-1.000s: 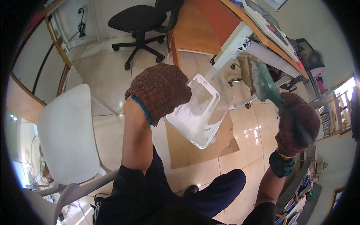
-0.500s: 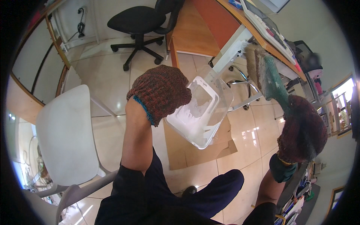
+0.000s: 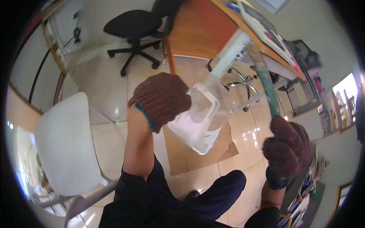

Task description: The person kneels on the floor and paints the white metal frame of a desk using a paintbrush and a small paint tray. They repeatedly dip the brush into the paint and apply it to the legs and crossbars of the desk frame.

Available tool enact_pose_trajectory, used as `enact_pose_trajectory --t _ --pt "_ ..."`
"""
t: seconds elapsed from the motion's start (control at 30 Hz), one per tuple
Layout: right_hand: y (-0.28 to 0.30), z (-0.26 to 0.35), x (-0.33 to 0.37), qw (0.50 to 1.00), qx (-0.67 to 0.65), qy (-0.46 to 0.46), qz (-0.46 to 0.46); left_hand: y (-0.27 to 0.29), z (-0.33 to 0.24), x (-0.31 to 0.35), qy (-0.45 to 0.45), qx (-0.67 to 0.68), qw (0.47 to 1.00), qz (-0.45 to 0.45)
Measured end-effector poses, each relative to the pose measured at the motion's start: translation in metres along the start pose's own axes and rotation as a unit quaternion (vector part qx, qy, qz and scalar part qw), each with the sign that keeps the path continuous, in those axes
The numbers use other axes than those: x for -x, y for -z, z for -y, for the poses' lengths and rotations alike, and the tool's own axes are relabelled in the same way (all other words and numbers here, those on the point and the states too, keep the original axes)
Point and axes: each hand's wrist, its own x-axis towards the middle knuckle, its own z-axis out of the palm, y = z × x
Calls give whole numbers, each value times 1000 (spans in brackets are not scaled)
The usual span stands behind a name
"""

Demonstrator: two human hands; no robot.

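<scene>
L hand (image 3: 161, 99) gripping tub (image 3: 190, 127) by side, R hand (image 3: 288, 146) closed round brush (image 3: 269, 90), bristles (image 3: 255, 56) nr desk leg (image 3: 230, 54); card (image 3: 195, 161) on flr (image 3: 245, 131) below tub, wht chair (image 3: 64, 144) to L.

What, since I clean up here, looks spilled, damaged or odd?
The flat brown cardboard sheet on the glossy beige tiled floor looks damaged: its right edge juts unevenly, as if torn. No spill stands out.

A white chair (image 3: 64, 144) stands left, a black swivel chair (image 3: 133, 23) farther back.
</scene>
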Motion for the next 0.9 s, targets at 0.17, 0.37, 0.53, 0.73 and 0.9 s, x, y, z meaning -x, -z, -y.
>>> enact_pose_trajectory --t 0.17,0.37,0.53,0.73,0.9 --pt "-18 -16 0 993 44 95 -62 -5 24 -4 -226 -97 969 21" --pt "-26 -25 13 994 -61 -21 -88 0 -8 -36 179 119 963 162" --pt "-40 -28 16 976 -50 57 -204 -9 15 -38 132 101 975 149" --pt "-20 -13 20 997 2 11 -74 -23 7 -29 -37 -15 989 144" --pt "-35 -5 18 995 -8 -13 -103 9 -18 -37 215 120 948 203"
